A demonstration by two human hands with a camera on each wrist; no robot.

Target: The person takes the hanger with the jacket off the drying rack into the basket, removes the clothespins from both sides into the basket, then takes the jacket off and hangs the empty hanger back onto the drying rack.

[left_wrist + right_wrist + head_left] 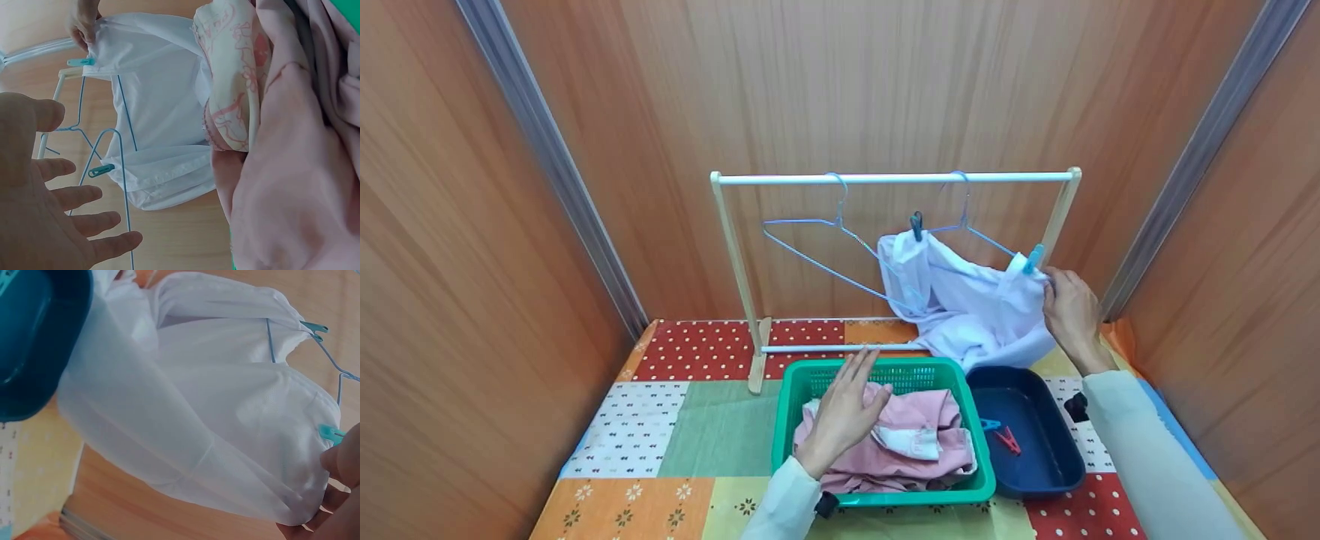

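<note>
A white garment [982, 315] hangs on a blue wire hanger [991, 241] at the right of the rack. A dark clothespin [916, 225] grips its left end; a light blue clothespin [331, 434] grips the right. My right hand [1072, 311] pinches the garment's edge just beside the light blue clothespin, thumb against the cloth in the right wrist view. Over the green basket [780, 427], my left hand [847, 412] is held with fingers extended and nothing in it. Pink clothes [915, 412] lie folded inside that basket.
The small rack's white top bar [780, 180] also carries a bare blue hanger [810, 259] on the left. Right of the basket stands a dark blue tub [1039, 465] with red [1008, 441] and blue clothespins. Wooden panels enclose the patchwork-covered table [712, 427].
</note>
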